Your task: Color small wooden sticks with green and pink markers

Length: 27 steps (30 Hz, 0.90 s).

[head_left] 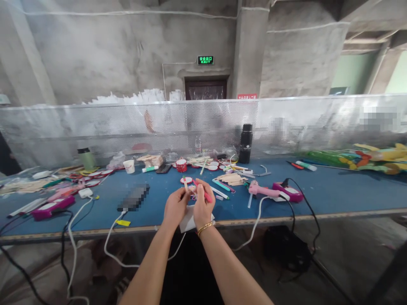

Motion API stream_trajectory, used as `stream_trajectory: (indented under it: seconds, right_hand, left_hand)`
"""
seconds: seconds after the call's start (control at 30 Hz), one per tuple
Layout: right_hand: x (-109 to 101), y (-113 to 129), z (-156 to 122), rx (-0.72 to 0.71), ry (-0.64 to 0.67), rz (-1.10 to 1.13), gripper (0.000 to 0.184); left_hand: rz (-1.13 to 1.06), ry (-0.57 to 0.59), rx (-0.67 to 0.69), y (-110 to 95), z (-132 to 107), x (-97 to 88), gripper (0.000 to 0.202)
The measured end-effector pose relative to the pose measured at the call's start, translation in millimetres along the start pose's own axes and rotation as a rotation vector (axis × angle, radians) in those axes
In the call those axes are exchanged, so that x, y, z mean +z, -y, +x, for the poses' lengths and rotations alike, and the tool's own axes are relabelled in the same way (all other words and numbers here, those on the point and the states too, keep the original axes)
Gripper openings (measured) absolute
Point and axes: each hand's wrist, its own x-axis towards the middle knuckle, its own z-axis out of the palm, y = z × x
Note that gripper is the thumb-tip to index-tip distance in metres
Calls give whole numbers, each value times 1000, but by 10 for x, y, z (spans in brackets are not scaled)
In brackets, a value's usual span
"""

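Near the table's front edge, my left hand (174,207) pinches a flat wooden craft stick (186,183) with a green tip, held upright. My right hand (202,207) grips a pink marker pen (207,197) close beside the stick. Whether the pen's tip touches the stick is hidden by the fingers. A white sheet (188,222) lies under my hands. Just beyond them is a small round red-rimmed drum piece (186,180). Right of my right hand lie a teal marker (221,185) and a white marker (220,193).
A pink glue gun (264,190) and a purple device (290,193) sit to the right. A phone (134,197) with a white cable lies left. Behind are wooden sticks (233,179), a paper cup (129,166), a black flask (246,146) and a perforated metal screen (159,127).
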Motion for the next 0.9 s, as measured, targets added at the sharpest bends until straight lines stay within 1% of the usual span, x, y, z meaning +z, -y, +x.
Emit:
stream_trajectory:
  seconds: [0.1, 0.17, 0.33, 0.57, 0.7, 0.8, 0.9]
  right_hand:
    - [-5, -20, -6, -22, -45, 2, 20]
    - [-11, -41, -7, -25, -53, 2, 17]
    - [-23, -94, -8, -17, 3, 28, 18]
    - [-28, -136, -5, -58, 20, -29, 19]
    - [-26, -140, 4, -79, 21, -63, 20]
    - [-20, -122, 8, -62, 23, -64, 19]
    - [-8, -92, 5, -25, -31, -51, 18]
  left_hand:
    - [5, 25, 1, -2, -2, 1, 36]
    - [4, 30, -4, -13, -5, 1, 36]
    - [14, 22, -6, -46, -12, -5, 34]
    - [33, 32, -8, -51, -11, -7, 36]
    - [37, 37, -2, -61, -14, -5, 36]
    - [36, 37, -2, -63, -10, -7, 37]
    - [42, 31, -9, -56, 1, -9, 37]
